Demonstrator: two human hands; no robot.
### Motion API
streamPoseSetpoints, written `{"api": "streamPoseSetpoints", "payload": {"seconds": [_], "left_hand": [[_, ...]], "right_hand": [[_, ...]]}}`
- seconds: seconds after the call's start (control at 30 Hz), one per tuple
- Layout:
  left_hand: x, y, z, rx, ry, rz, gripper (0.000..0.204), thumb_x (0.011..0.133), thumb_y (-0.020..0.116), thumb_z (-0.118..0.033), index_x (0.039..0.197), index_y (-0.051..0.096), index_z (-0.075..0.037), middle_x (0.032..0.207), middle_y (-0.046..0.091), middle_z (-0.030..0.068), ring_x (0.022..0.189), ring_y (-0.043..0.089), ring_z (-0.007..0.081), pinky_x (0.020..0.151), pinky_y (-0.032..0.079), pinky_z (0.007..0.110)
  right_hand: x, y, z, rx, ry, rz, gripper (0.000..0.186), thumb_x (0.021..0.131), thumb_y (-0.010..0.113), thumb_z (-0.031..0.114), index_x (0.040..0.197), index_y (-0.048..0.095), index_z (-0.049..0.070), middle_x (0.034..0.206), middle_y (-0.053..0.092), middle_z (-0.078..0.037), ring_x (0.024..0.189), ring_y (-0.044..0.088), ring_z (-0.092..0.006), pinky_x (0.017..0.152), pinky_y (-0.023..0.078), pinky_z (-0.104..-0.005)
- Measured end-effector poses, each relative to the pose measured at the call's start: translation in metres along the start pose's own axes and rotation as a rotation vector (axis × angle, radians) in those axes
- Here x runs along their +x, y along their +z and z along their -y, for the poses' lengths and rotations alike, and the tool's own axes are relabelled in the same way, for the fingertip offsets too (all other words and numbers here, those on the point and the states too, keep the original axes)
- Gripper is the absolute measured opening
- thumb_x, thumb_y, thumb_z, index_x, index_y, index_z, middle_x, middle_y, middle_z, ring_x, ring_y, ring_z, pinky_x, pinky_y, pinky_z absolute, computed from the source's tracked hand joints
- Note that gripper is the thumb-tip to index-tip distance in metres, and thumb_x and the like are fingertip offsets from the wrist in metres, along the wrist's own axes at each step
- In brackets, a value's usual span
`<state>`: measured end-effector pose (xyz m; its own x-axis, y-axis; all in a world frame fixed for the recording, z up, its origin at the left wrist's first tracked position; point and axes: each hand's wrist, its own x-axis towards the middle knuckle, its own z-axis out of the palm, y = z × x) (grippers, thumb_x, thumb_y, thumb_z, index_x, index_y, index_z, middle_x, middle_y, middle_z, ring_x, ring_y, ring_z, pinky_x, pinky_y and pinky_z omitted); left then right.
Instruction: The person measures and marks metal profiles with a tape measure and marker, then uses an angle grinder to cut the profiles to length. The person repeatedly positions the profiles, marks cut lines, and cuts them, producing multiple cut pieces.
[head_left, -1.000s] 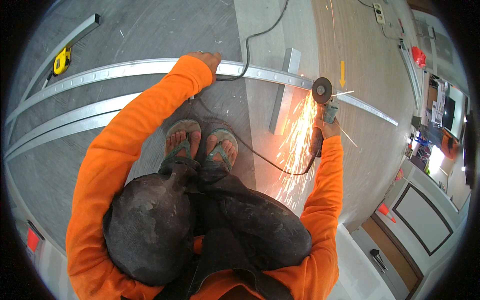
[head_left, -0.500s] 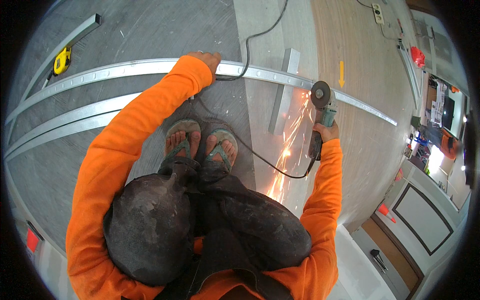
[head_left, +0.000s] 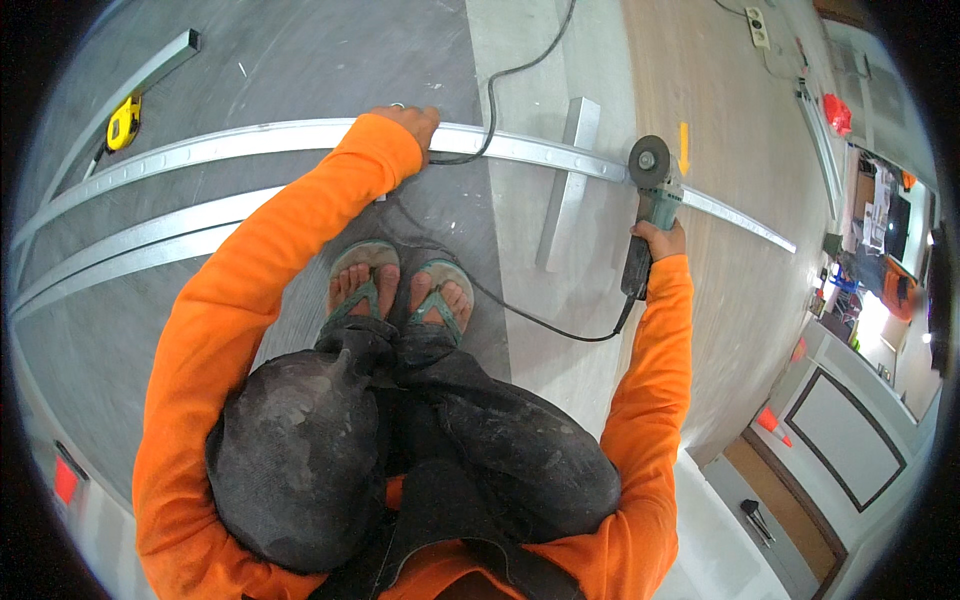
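My right hand (head_left: 662, 240) is wrapped around an angle grinder (head_left: 657, 207), whose round disc (head_left: 648, 157) overlaps the far edge of a long metal channel (head_left: 545, 152). No sparks show at the disc. The punched, silvery channel runs across the floor from far left to right. Near its middle, my left hand (head_left: 410, 125) grips it, the fingers partly hidden by my own hand. A short metal piece (head_left: 570, 185) lies crosswise under the channel, left of the grinder. The grinder's black cord (head_left: 560, 338) loops back toward my feet.
More metal channels (head_left: 150, 255) lie at the left, with a yellow tape measure (head_left: 124, 122) beyond them. The cord (head_left: 495, 95) also crosses the channel beside my left hand. A power strip (head_left: 756, 28) lies far right, and an orange cone (head_left: 773, 426) stands near the right wall.
The stream of sparks has stopped. My right hand has shifted the grinder slightly right, and its disc now sits a little farther away. My left hand stays on the channel.
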<state>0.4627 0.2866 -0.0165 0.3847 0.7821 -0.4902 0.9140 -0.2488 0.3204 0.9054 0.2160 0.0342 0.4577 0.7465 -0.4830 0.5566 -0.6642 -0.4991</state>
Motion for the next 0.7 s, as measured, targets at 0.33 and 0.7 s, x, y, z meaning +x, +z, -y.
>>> {"api": "streamPoseSetpoints", "payload": {"seconds": [0.33,0.7], "left_hand": [[0.000,0.002,0.000,0.025,-0.016,-0.009,0.030,0.080,0.063,-0.016,0.107,0.054,-0.006,0.104,0.066,0.0172,0.098,0.064,0.0363,0.085,0.052,0.046],[0.004,0.005,-0.003,0.005,-0.018,-0.041,0.032,0.079,0.065,-0.019,0.108,0.055,-0.007,0.105,0.066,0.0161,0.101,0.064,0.0361,0.087,0.051,0.045]], "right_hand": [[0.028,0.004,-0.026,-0.016,-0.058,0.015,0.054,0.057,0.079,0.019,0.102,0.060,-0.003,0.092,0.067,-0.012,0.081,0.065,-0.0228,0.072,0.052,-0.0338],[0.061,-0.005,-0.070,0.431,0.018,0.112,0.039,0.071,0.074,0.009,0.106,0.060,-0.002,0.093,0.066,-0.008,0.080,0.063,-0.0168,0.067,0.052,-0.0322]]}}
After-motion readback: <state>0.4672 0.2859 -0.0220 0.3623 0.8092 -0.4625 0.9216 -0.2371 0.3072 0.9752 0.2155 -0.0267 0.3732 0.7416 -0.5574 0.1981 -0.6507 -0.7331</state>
